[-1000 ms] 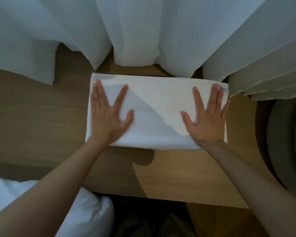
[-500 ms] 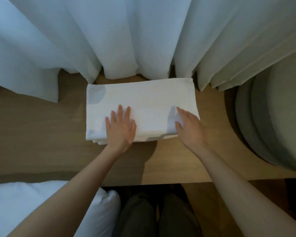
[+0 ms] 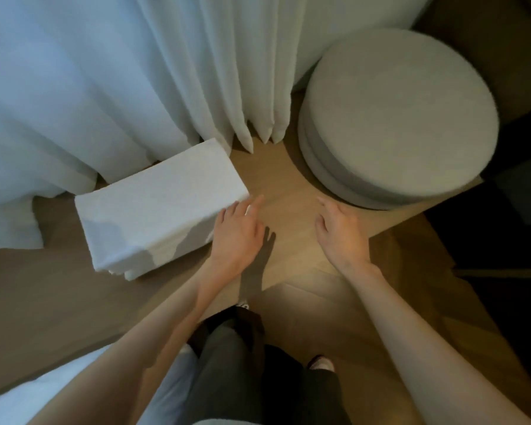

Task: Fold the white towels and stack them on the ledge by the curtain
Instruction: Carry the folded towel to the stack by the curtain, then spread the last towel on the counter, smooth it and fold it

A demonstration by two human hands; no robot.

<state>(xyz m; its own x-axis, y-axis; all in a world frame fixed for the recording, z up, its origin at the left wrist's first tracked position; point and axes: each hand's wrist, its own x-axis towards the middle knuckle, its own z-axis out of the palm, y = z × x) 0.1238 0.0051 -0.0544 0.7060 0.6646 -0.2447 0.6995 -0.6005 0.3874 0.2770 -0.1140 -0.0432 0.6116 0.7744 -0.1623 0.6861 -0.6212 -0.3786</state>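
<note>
A stack of folded white towels (image 3: pixel 157 207) lies on the wooden ledge (image 3: pixel 285 191), its far edge against the white curtain (image 3: pixel 111 87). My left hand (image 3: pixel 238 231) hovers at the stack's right end with relaxed fingers; its fingertips are at or just off the towel's corner, and I cannot tell whether they touch. My right hand (image 3: pixel 341 231) hangs over the bare ledge further right, fingers loosely spread, holding nothing.
A round grey cushioned stool (image 3: pixel 396 118) sits on the ledge's right side. White bedding (image 3: pixel 28 403) fills the lower left corner. My legs and feet (image 3: pixel 258 363) stand on the wooden floor below the ledge's front edge.
Both hands have lifted off the towel stack and shifted right. The view has swung to the right, so the stack now sits left and the stool is in full view.
</note>
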